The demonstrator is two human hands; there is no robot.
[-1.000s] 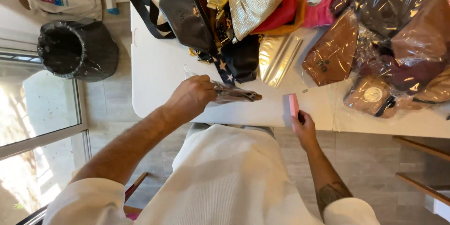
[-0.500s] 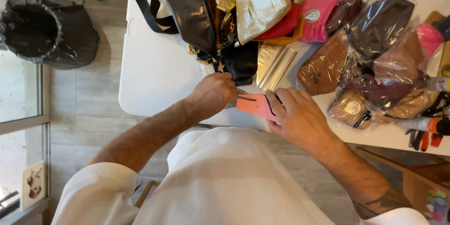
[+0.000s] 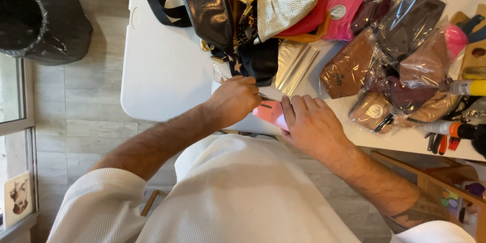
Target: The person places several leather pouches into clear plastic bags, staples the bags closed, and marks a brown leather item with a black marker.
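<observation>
My right hand (image 3: 310,125) lies over a small pink card (image 3: 269,112) at the near edge of the white table (image 3: 162,71), with its fingers gripping the card. My left hand (image 3: 234,100) is closed in a fist just left of the card. It holds a thin metal-tipped object (image 3: 263,96) whose point touches the card's top; most of the object is hidden in the fist. Both hands sit right below a black pouch (image 3: 260,61) and a gold foil sleeve (image 3: 294,65).
A black belt bag (image 3: 206,1), a silver pouch (image 3: 284,1), pink pouches (image 3: 340,14) and several plastic-wrapped brown bags (image 3: 349,71) cover the tabletop. Pens and small tools (image 3: 450,132) lie at the right edge. A black lined bin (image 3: 43,20) stands on the floor at left.
My right hand came in from the table edge with the pink card and met my left hand. Both hands now work close together on the card; the view has shifted slightly.
</observation>
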